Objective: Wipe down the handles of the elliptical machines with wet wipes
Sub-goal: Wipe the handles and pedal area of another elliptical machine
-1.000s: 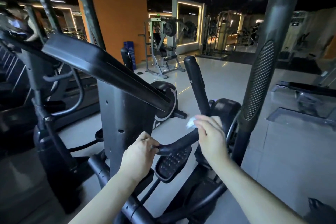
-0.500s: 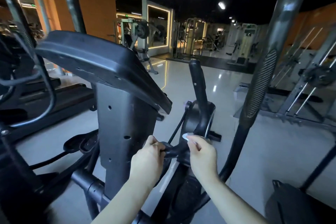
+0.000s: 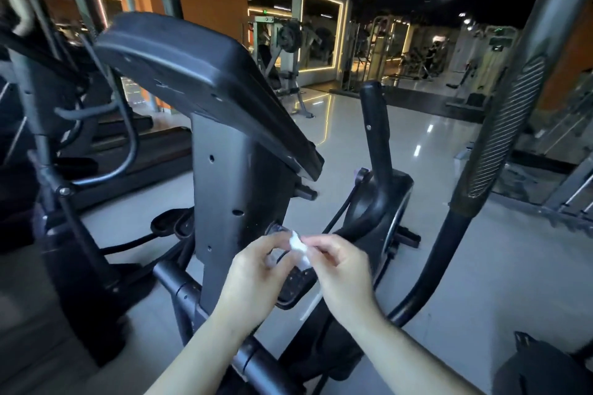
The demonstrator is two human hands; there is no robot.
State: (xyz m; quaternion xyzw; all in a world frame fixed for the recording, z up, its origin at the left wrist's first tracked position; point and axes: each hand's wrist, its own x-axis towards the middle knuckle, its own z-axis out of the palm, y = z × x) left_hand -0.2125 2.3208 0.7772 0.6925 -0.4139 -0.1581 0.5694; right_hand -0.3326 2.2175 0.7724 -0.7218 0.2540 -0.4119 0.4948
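Observation:
A black elliptical machine stands in front of me, its console (image 3: 205, 74) on a grey column (image 3: 237, 189). The short curved handle (image 3: 375, 138) rises to the right of the column. Further right runs the long swing handle (image 3: 507, 125) with a ribbed grip. Low in the middle, in front of the curved handle's lower end, my left hand (image 3: 256, 276) and my right hand (image 3: 345, 269) meet. Both pinch a small crumpled white wet wipe (image 3: 296, 245) between their fingertips. Neither hand touches a handle. The fingers are motion-blurred.
A studded black pedal (image 3: 293, 287) lies just under my hands. More black machines (image 3: 64, 170) crowd the left side. Shiny pale floor (image 3: 449, 266) stretches right, with weight racks (image 3: 282, 51) and lit mirrors at the back. A dark object (image 3: 545, 369) sits at bottom right.
My left hand has let go of the curved handle and come up to the wipe. My right hand lifted the wipe off the handle. The view swung left and closer to the column.

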